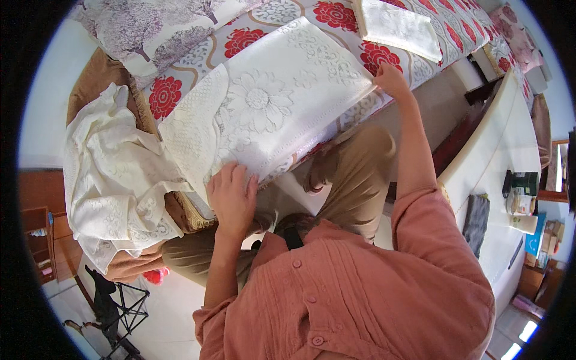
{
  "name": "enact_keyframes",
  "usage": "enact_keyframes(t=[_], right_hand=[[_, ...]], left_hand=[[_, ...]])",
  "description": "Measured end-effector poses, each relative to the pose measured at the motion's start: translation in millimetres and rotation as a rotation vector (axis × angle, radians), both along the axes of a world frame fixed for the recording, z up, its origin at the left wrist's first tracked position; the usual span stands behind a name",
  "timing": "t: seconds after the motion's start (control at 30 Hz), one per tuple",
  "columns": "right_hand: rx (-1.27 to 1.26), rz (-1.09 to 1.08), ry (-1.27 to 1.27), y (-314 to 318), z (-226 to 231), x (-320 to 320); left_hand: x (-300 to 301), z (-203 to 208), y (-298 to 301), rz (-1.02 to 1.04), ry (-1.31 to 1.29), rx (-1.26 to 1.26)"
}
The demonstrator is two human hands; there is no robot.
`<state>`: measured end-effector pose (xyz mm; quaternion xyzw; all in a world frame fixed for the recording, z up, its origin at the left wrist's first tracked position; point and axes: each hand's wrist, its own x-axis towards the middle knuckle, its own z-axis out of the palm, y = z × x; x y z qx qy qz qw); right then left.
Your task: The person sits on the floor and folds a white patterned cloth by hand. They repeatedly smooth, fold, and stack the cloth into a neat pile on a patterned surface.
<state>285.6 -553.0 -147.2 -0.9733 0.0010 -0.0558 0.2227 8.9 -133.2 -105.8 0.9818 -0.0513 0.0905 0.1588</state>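
Observation:
A white lace cloth [282,90] with a large raised flower pattern lies spread over the seat cover in front of me. It looks layered, with a scalloped band turned over at its left part. My right hand [391,81] pinches the cloth's right corner between thumb and fingers. On the near left edge of the same cloth rests my left hand [232,198], its fingers bent and apart, the thumb held off to the side. A second white lace cloth [120,180] hangs crumpled over the brown armrest at the left. Another folded white cloth [399,30] lies at the far right.
The sofa's cover [165,96] carries red flowers, and a tree-print cushion [150,36] stands at the back left. A pale table [486,162] at the right holds a dark cloth [476,225] and jars [522,186]. A black folding frame [129,309] stands at the lower left.

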Motion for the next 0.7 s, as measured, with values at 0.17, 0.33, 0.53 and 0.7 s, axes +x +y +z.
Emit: enact_keyframes(t=[0.17, 0.33, 0.53, 0.7], right_hand=[[0.106, 0.160, -0.153, 73, 34, -5], [0.251, 0.203, -0.142, 89, -5, 15], [0.078, 0.023, -0.362, 131, -3, 6], [0.368, -0.084, -0.230, 125, -2, 11]], left_hand=[[72, 9, -61, -0.274, -0.045, -0.118], [165, -30, -102, -0.342, -0.115, 0.038], [243, -31, -81, -0.280, -0.123, 0.118], [303, -37, -92, -0.198, -0.170, 0.143]])
